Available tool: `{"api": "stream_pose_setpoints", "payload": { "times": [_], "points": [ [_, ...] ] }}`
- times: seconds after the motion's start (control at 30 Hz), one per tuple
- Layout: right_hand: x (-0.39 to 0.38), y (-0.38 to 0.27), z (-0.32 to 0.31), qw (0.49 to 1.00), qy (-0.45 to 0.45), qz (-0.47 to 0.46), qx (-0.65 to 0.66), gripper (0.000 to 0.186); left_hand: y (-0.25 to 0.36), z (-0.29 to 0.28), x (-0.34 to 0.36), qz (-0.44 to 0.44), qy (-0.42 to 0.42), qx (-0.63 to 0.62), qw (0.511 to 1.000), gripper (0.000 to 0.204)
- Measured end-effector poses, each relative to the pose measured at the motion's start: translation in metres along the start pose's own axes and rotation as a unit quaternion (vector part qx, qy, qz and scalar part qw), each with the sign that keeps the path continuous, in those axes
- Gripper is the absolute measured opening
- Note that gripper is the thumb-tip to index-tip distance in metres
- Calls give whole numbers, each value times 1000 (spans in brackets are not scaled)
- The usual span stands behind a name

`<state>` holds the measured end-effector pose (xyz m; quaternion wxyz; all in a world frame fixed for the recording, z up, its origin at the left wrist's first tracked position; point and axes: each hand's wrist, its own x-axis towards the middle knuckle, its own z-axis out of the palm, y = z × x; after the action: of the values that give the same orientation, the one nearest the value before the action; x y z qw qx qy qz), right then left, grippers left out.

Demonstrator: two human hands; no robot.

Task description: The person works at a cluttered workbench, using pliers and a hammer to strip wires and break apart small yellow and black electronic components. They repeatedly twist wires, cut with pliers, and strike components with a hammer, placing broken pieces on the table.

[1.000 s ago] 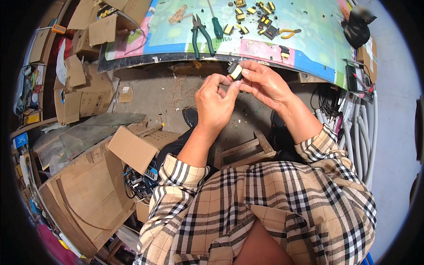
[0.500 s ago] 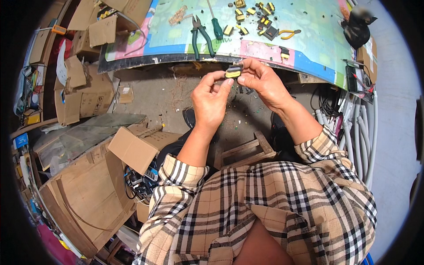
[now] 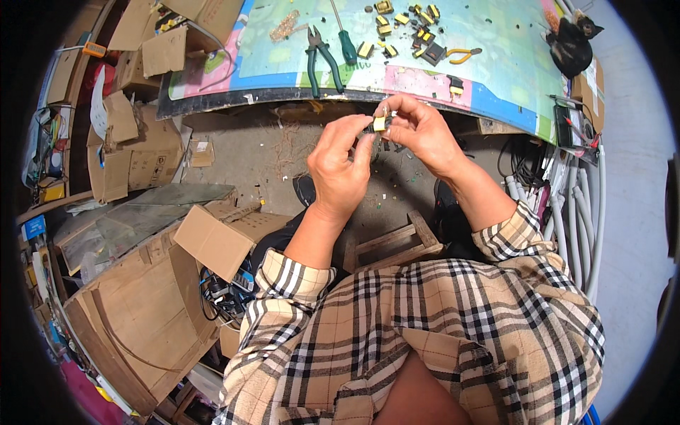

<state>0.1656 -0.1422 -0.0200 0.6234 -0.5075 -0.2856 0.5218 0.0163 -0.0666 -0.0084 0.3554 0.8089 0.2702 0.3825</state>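
Note:
A small transformer (image 3: 380, 124), black with a yellow-taped middle, is pinched between my two hands just off the table's near edge. My left hand (image 3: 338, 159) grips its left end between thumb and fingers. On the other end, my right hand (image 3: 422, 137) closes with thumb and forefinger. Fingertips cover both ends of the part. On the table lie dark green pliers (image 3: 322, 60) with their handles toward me, and a green-handled screwdriver (image 3: 347, 46) beside them. Several similar yellow-and-black transformers (image 3: 425, 35) are scattered farther right, near orange-handled cutters (image 3: 464, 54).
A coil of copper wire (image 3: 285, 26) lies on the table (image 3: 496, 57). At its right end sits a black cat (image 3: 571, 49). Cardboard boxes (image 3: 152, 152) crowd the left; grey pipes (image 3: 577, 212) stand at right. A wooden stool (image 3: 397, 241) is below my hands.
The transformer has been turned in my fingers, so its yellow side now shows shorter and more upright. The fingers of my left hand have shifted over its left end.

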Motion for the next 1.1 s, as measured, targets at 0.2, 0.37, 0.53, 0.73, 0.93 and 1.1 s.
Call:
{"api": "stream_pose_setpoints", "payload": {
  "times": [0.2, 0.37, 0.53, 0.73, 0.93, 1.1],
  "points": [
    [0, -2, 2, 1000, -1, -22, -13, 23, -5, 0, -1, 41, 4, 43, 998, 26],
    [-1, 1, -2, 994, 11, -55, -98, 23, -6, 1, -3, 30, -6, 45, 999, 29],
    [-2, -2, -2, 979, 31, -112, -166, 22, 2, 0, -3, -144, -25, -135, 980, 24],
    [-2, 2, 1, 910, 50, -260, -318, 23, -7, -8, 4, -370, -155, -401, 823, 18],
    [-4, -2, 8, 906, 69, -251, -332, 22, -12, -6, -2, -350, -112, -383, 847, 16],
    [-3, -19, -9, 866, 75, -273, -411, 18, -12, 0, 1, -353, -99, -374, 852, 18]
  ]
}}
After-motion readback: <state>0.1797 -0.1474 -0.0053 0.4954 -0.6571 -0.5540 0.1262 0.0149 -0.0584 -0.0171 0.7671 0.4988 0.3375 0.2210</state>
